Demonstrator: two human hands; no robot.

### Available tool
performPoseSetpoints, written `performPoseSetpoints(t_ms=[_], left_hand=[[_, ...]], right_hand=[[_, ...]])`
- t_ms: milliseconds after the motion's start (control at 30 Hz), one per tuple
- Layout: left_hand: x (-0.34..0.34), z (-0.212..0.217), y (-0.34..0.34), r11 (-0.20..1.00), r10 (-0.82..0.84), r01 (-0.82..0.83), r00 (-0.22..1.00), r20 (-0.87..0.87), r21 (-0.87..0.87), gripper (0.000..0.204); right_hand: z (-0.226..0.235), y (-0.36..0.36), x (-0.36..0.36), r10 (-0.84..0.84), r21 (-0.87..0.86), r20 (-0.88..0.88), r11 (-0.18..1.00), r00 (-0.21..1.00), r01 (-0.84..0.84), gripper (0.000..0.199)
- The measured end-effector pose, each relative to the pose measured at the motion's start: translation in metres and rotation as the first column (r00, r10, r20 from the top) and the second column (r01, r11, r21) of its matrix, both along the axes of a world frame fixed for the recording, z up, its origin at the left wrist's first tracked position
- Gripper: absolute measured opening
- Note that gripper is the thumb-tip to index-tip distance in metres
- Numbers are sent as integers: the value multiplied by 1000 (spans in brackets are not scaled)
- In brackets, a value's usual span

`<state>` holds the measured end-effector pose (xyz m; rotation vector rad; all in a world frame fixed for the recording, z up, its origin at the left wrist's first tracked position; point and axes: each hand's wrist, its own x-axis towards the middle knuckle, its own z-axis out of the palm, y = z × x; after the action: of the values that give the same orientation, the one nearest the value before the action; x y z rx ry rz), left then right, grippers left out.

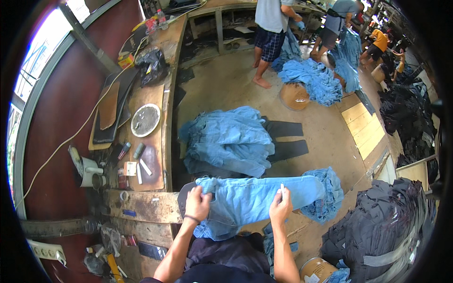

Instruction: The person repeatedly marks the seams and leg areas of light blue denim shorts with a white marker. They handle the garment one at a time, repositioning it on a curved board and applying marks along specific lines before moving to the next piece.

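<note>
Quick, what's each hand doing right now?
Left hand: closed, gripping one end of the blue jeans.
Right hand: closed, holding a small white stick at the jeans.

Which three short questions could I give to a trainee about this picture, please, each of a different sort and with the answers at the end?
1. Which one holds the slim white stick: the left hand or the right hand?
2. True or false: the round dish with grey contents stands on the floor.
3. Fill in the colour: the garment between the two hands is ____, unlike the dark cloth heap at the lower right.

Key:
1. The right hand.
2. False; it stands on the workbench at the person's left.
3. Light blue.
</note>
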<state>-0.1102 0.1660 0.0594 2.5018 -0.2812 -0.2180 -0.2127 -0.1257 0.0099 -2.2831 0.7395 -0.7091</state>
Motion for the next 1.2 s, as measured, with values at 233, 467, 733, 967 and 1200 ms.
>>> performPoseSetpoints(t_ms=[233,467,733,967,1200], left_hand=[[-17,-8,-10,431,-360,-875,57,-931,-220,102],[40,-31,-10,675,-391,-679,3,-920,-289,27],[37,-22,24,226,-74,-725,653,-754,-651,26],[-6,48,-15,911,-101,84,995,-20,-403,64],[-48,14,25,839,-447,490,868,-216,237,88]], right_hand=[[-3,1,5,-93,2,42,996,995,93,21],[37,1,22,-112,277,-181,947,977,160,23],[68,59,100,404,267,-557,914,725,-304,114],[57,72,115,384,240,-493,922,781,-302,122],[59,70,100,449,274,-331,887,830,-371,104]])
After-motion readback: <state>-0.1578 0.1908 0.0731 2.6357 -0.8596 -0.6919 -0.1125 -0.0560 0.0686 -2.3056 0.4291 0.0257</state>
